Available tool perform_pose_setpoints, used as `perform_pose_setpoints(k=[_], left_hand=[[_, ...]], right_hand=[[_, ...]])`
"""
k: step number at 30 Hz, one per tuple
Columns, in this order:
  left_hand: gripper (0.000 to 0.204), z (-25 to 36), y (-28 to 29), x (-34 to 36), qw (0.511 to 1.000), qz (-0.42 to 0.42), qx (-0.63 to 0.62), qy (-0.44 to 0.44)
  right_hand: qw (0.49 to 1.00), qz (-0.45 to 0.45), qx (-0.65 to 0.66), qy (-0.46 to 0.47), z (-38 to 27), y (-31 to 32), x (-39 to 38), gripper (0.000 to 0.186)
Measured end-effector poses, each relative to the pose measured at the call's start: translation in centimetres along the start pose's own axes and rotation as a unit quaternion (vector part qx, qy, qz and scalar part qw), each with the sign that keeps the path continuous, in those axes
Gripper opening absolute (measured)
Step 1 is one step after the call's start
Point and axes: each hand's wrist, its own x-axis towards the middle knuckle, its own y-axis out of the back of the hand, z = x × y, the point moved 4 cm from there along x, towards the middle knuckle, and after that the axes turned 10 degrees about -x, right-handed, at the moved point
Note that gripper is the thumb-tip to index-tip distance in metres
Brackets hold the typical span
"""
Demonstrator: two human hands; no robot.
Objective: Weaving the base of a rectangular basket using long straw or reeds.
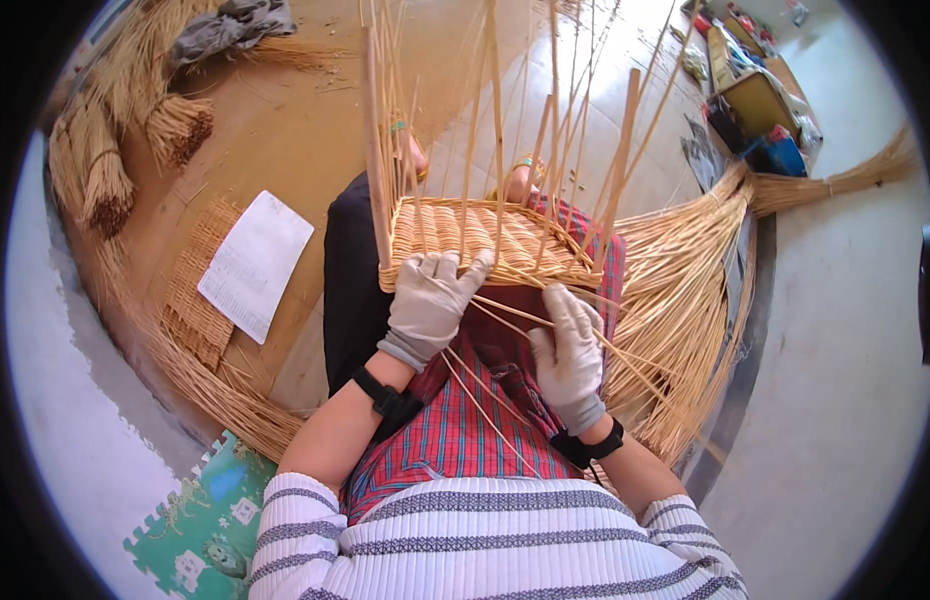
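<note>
A partly woven wicker basket rests at my lap, its flat base woven and tall upright stakes rising around it. My gloved left hand is closed over the basket's near edge, left of the middle, thumb toward the right. Just right of it, my gloved right hand has thin wicker strands running between its thumb and fingers. Those strands leave the near edge and slant down to the right. Other loose strands hang over the red plaid cloth on my lap.
A large spread of wicker rods lies close on my right. Tied bundles sit at the far left. Left on the floor, a white sheet overlaps a woven panel. A green foam mat is lower left; boxes stand far right.
</note>
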Motion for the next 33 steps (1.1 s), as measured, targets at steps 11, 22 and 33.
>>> perform_pose_setpoints(k=[11,22,33], left_hand=[[0.082,-9.7,3.1,1.5,0.584,0.289,-0.682,0.331],[0.087,-6.7,1.9,-1.7,0.486,0.207,-0.784,0.326],[0.054,-8.0,3.5,-0.3,0.582,0.089,-0.748,0.306]], right_hand=[[0.995,0.019,-0.042,0.085,-1.0,-7.1,5.4,0.093],[0.996,-0.046,-0.072,0.028,-2.5,-5.7,2.0,0.087],[0.976,-0.206,0.060,-0.020,-0.2,-2.7,-1.2,0.028]])
